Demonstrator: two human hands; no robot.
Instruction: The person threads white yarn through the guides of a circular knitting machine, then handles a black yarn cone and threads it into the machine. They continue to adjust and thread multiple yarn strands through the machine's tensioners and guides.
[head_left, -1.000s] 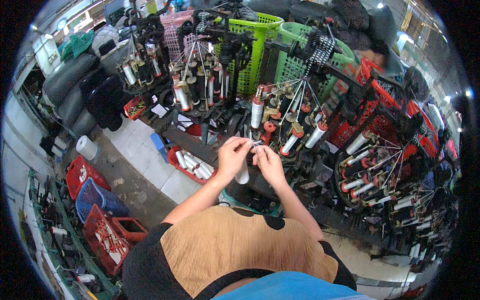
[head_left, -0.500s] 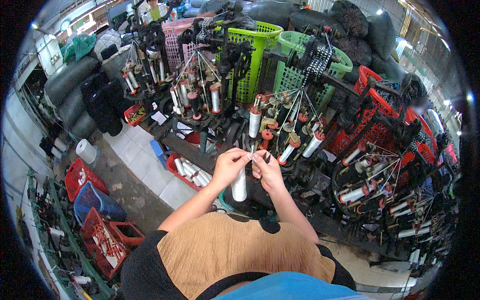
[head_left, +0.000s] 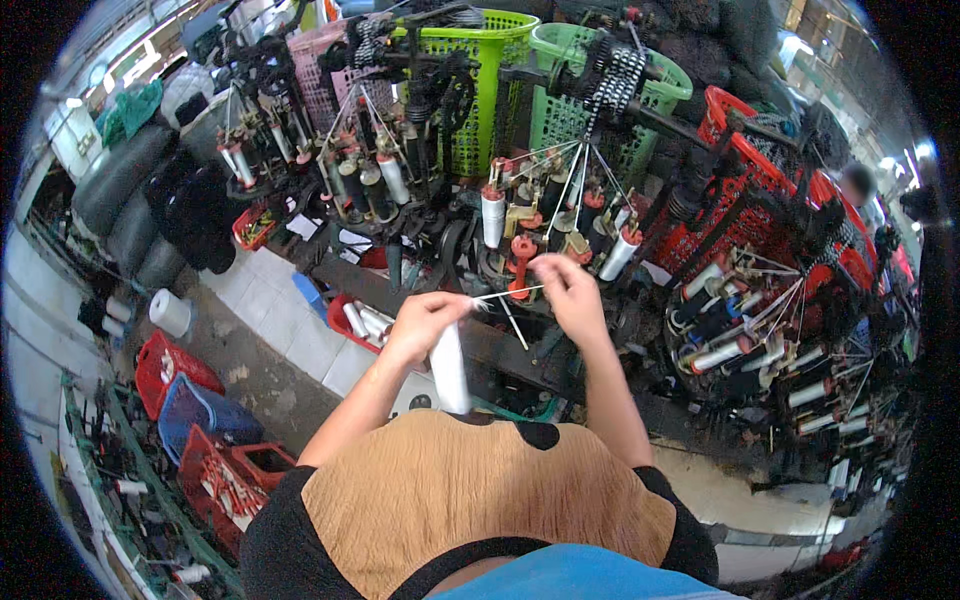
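My left hand (head_left: 425, 325) is closed in a pinch on white yarn, with a long white yarn bobbin (head_left: 450, 372) hanging below its fingers. To the right, my right hand (head_left: 570, 298) is raised and slightly blurred, its fingers pinching the other end. A white yarn strand (head_left: 510, 294) stretches taut between the two hands. Below that strand a thin white cord (head_left: 516, 328) slants down to a free end. Just beyond my hands stands a braiding machine (head_left: 560, 210) with upright white bobbins (head_left: 493, 218) and a red carrier (head_left: 522, 262) without a bobbin visible on it.
More braiding machines stand left (head_left: 365, 165) and right (head_left: 750, 310). Behind them are a lime basket (head_left: 490, 100), a pale green basket (head_left: 655, 95) and a red basket (head_left: 725, 180). A red tray (head_left: 345, 325) of bobbins lies left of my hands. Crates (head_left: 200, 420) line the lower left.
My hands have moved apart, the right going up and rightward, and the strand now spans between them. The bobbin has shifted left with my left hand. The view has tilted slightly.
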